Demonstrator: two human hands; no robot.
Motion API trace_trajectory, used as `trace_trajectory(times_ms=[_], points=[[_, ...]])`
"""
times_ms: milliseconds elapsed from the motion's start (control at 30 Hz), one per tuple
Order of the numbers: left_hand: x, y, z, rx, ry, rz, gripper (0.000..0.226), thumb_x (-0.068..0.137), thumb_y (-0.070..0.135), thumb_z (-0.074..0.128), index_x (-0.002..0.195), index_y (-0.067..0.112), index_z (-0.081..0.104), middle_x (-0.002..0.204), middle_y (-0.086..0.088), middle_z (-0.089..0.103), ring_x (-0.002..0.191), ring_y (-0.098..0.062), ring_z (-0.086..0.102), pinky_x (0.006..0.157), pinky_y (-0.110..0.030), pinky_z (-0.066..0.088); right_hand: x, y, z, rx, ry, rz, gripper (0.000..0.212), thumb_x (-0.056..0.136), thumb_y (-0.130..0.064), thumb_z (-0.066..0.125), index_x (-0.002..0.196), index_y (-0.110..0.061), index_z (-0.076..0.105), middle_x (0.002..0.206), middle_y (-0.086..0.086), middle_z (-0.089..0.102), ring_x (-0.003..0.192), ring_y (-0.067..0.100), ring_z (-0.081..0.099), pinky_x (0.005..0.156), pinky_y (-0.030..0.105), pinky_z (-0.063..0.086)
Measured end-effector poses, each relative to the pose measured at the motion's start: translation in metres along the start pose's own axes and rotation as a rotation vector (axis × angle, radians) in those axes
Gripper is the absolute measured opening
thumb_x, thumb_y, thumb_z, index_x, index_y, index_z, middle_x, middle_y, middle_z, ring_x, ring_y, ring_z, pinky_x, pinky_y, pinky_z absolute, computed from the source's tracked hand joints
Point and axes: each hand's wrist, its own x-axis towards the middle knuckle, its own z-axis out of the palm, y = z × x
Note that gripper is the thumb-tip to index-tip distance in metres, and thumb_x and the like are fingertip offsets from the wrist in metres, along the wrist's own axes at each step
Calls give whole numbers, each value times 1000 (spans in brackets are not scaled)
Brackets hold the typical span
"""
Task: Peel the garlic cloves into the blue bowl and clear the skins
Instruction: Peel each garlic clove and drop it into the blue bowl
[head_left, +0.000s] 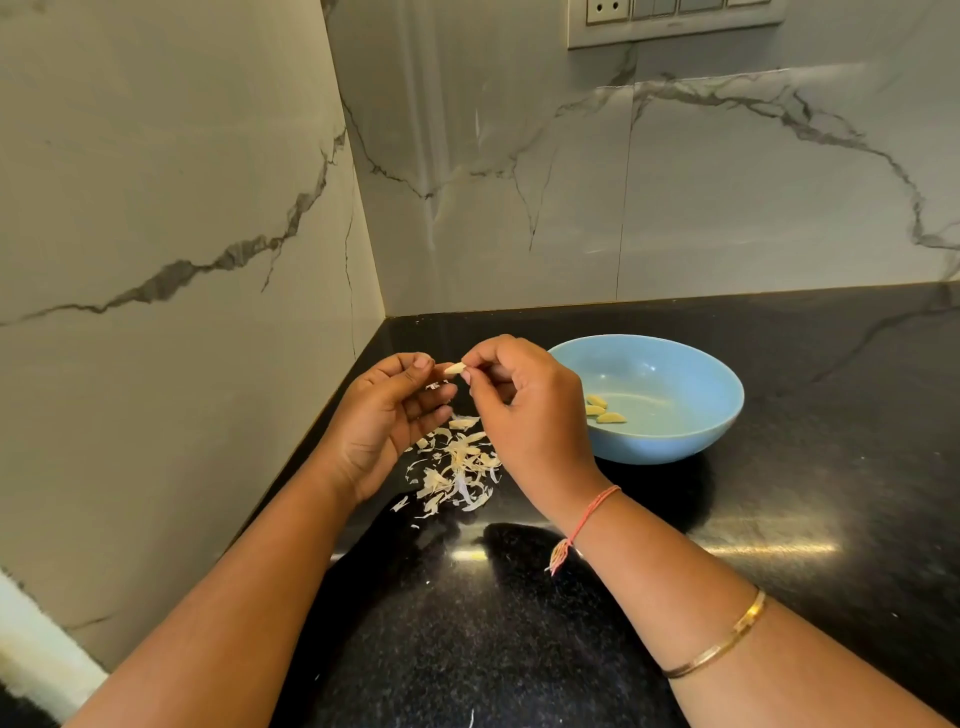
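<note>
A pale garlic clove (454, 368) is pinched between the fingertips of both hands above the black counter. My right hand (524, 410) grips its right end with thumb and forefinger. My left hand (389, 415) touches its left end, fingers curled. Below the hands lies a heap of papery garlic skins (460, 470) on the counter. To the right stands the blue bowl (691, 431), with three peeled cloves (600, 409) lying inside near its left side.
The black granite counter (779, 519) runs into a corner of marble walls (156, 208) at the left and back. A switch panel (675, 21) sits high on the back wall. A few stray skin flecks (471, 719) lie near the front.
</note>
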Motion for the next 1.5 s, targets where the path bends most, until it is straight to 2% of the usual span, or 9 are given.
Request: trace_trajectory(times_ms=[133,300,667,800,967,1133,1233,1333,1500], points=[[0,2,-2,46,49,47,9,92,9,53,93,14,60,81,1,72,70,-7,66,63,-20,56,1,1,0,0,21,0,8,84,-4,64,91,-7,67,82,5,67,74,14,63,64,27,56],[-1,1,1,93,-18,57,14,87,1,55,90,13,62,79,1,69,72,-8,67,63,-20,56,0,0,-1,8,14,21,18,84,-3,64,102,-7,65,91,6,67,82,14,65,70,25,57],[-1,-2,0,273,-10,161,14,85,0,59,81,13,58,79,1,70,78,-11,67,66,-21,56,0,4,1,-53,-7,-9,9,83,-3,65,91,-7,67,86,6,65,75,16,63,62,23,54],[-2,-4,0,390,2,210,19,84,-1,62,77,14,53,81,-3,70,79,-17,67,76,-32,57,-1,4,2,-59,-28,-23,8,83,-5,65,90,-7,67,87,6,65,76,17,63,63,29,57],[-2,-4,1,479,25,277,27,82,-1,64,78,16,45,75,0,71,80,-21,67,81,-40,56,-1,5,2,-70,-41,-13,6,84,-8,66,89,-9,68,85,5,65,74,15,62,62,29,56],[-5,-5,5,565,29,327,30,84,0,63,78,17,39,80,-11,69,86,-44,64,85,-55,52,-3,5,3,-71,-60,-12,5,86,-9,64,89,-9,69,82,5,68,74,17,63,62,33,57],[-5,-4,5,594,34,343,31,83,2,65,78,18,38,78,-6,70,86,-39,66,85,-52,53,-2,5,2,-55,-61,2,6,86,-9,64,88,-9,69,81,4,69,74,16,64,63,34,57],[-4,-5,5,602,42,339,32,84,2,65,78,18,37,72,1,70,79,-24,68,81,-43,54,-2,6,2,3,-52,71,6,86,-8,64,89,-9,70,80,5,70,73,17,67,64,36,59],[-1,-8,2,521,54,322,32,86,-4,60,79,18,38,76,-4,67,76,-20,64,77,-36,54,-2,4,3,92,-27,141,7,86,-7,63,90,-8,69,81,5,70,71,18,68,62,39,59]])
